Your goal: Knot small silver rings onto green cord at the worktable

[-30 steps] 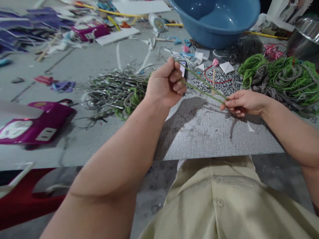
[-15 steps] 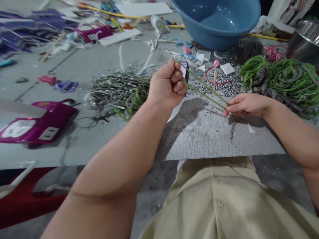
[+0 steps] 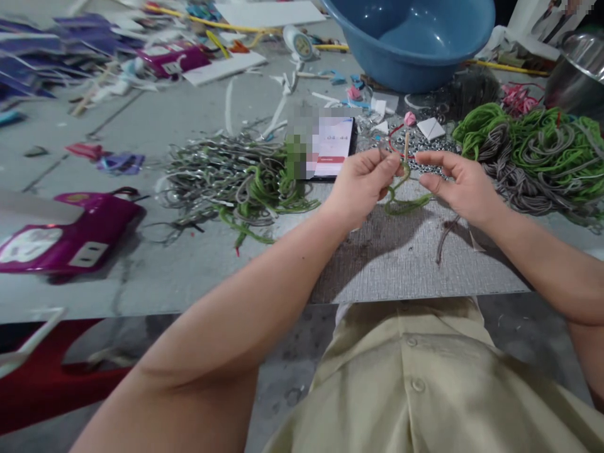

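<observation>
My left hand is closed, with thumb and fingertips pinching a green cord. The cord hangs below the fingertips in a slack loop that stretches toward my right hand. That hand is open, its thumb and forefinger apart, close to the cord's right end; the other fingers are partly hidden. Behind the hands lie many small metal rings and a thin wooden stick with a pink tip. To the left rests a bundle of green and grey cords with metal parts.
A phone lies beside my left hand. Green and grey cords are heaped at right, near a metal bowl. A large blue basin stands behind. Purple devices and scraps sit at left.
My left hand has moved right and down, toward my right hand. The stretched cord has gone slack, and my right fingers have parted. The phone is now uncovered.
</observation>
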Demonstrator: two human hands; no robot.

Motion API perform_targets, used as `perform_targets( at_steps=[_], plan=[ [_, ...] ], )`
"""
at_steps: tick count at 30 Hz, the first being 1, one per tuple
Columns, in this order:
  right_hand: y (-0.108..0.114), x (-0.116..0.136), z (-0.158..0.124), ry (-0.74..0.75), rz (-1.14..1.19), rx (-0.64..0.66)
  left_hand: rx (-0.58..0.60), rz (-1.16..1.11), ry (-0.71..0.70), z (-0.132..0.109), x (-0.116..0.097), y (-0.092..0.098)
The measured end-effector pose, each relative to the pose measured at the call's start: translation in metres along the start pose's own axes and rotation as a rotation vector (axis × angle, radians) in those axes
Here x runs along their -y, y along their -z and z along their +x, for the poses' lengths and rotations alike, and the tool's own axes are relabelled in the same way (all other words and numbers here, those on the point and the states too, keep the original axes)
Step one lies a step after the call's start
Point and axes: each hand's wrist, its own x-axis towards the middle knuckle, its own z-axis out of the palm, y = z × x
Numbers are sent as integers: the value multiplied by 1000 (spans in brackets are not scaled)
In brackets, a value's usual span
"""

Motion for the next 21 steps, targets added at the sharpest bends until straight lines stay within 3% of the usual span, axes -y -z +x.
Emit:
perform_targets(
  at_steps=[5,13,21],
  plan=[
    [-12,-7,0,12,122,-24,121,111,-94,-3,9,-6],
    [-9,3,-2,-16,64,-34,166,270,-176,-6,8,-3],
    [-9,5,-3,-23,-57,-105,240,190,-28,-5,9,-3]
  ],
)
